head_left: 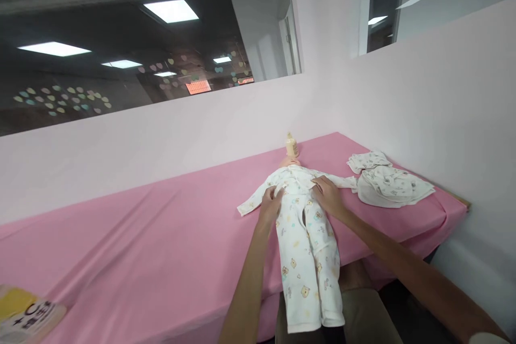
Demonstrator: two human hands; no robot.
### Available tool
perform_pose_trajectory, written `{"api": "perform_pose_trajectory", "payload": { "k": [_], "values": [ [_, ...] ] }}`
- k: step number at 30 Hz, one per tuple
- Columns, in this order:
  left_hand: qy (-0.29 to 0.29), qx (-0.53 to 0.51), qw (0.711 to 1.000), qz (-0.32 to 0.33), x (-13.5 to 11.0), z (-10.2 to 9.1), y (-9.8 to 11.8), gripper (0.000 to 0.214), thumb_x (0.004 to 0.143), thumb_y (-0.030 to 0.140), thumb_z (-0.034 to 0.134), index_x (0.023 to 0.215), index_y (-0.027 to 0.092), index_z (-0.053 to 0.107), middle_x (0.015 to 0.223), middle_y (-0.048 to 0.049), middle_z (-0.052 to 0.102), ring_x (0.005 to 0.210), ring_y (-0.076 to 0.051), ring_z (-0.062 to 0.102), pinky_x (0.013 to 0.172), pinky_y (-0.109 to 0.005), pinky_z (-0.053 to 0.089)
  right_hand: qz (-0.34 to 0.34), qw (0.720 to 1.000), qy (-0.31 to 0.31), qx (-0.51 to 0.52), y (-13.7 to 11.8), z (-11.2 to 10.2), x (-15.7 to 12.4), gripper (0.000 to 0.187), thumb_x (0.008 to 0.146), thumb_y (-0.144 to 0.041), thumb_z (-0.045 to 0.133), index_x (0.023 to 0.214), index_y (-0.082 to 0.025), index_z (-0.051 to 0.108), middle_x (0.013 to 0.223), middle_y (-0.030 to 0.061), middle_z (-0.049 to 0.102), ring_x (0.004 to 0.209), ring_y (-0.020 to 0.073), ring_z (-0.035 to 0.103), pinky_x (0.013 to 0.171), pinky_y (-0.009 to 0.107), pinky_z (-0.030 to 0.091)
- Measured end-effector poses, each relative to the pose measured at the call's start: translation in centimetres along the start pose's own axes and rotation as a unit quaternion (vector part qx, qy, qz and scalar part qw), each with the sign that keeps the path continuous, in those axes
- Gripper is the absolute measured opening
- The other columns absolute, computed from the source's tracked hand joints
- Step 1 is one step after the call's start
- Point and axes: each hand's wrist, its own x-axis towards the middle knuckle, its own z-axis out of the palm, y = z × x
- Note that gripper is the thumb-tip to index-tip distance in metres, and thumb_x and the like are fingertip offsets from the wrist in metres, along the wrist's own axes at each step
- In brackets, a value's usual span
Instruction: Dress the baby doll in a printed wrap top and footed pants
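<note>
Head: left fingers [269, 193] and right fingers [323, 181], half-curled, touch printed clothes [296, 247].

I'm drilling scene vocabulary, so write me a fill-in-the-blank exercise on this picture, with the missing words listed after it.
1. The tabletop cloth is ____ in colour.
2. The bottle stands just beyond the ____ of the doll.
3. In the picture, the rumpled white garments lie to the ____ of the doll.
4. Below the waist, the patterned trousers split into two ____.

Missing words: pink; head; right; legs.
</note>
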Motion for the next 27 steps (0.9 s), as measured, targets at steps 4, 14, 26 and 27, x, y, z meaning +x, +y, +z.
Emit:
{"api": "perform_pose_trajectory", "payload": {
  "k": [4, 14, 26, 27],
  "values": [
    [0.033, 0.085, 0.994, 0.056, -0.4, -0.5, 1.4, 0.020, 0.086, 0.037, 0.054, 0.078, 0.018, 0.056, 0.089, -0.0043, 0.061, 0.087, -0.018, 0.056, 0.079, -0.030, 0.045, 0.032, 0.996, -0.007, 0.077, -2.3, 0.2, 0.5, 0.028, 0.091, -0.026, 0.040, 0.063, -0.023, 0.044, 0.064, -0.0009, 0.051, 0.062, 0.0163, 0.047, 0.062, 0.029, 0.036],
    [0.015, 0.169, 0.981, 0.097, -5.0, -2.7, -1.1, 0.017, 0.089, 0.030, 0.044, 0.097, 0.021, 0.057, 0.119, -0.0089, 0.063, 0.111, -0.025, 0.053, 0.090, -0.038, 0.044, -0.021, 0.998, -0.045, -0.026, 2.6, -1.3, -3.0, 0.017, 0.087, -0.025, 0.047, 0.095, -0.022, 0.061, 0.096, 0.0081, 0.064, 0.091, 0.0239, 0.058, 0.083, 0.038, 0.044],
    [-0.037, 0.224, 0.969, 0.094, -5.4, -1.8, -1.6, 0.020, 0.085, 0.014, 0.037, 0.086, 0.020, 0.056, 0.092, -0.0073, 0.068, 0.082, -0.023, 0.061, 0.068, -0.033, 0.043, 0.007, 0.988, -0.152, -0.034, 5.1, 0.6, -2.5, 0.023, 0.086, -0.013, 0.039, 0.069, -0.020, 0.054, 0.073, 0.0037, 0.063, 0.069, 0.0190, 0.056, 0.061, 0.029, 0.038],
    [-0.033, 0.219, 0.971, 0.090, -5.5, -2.0, -1.4, 0.021, 0.086, 0.015, 0.037, 0.085, 0.020, 0.057, 0.092, -0.0068, 0.069, 0.082, -0.023, 0.061, 0.068, -0.033, 0.043, -0.003, 0.987, -0.152, -0.045, 5.3, 0.4, -2.5, 0.025, 0.088, -0.016, 0.037, 0.069, -0.021, 0.053, 0.072, 0.0035, 0.063, 0.067, 0.0188, 0.056, 0.061, 0.030, 0.037]
  ]
}}
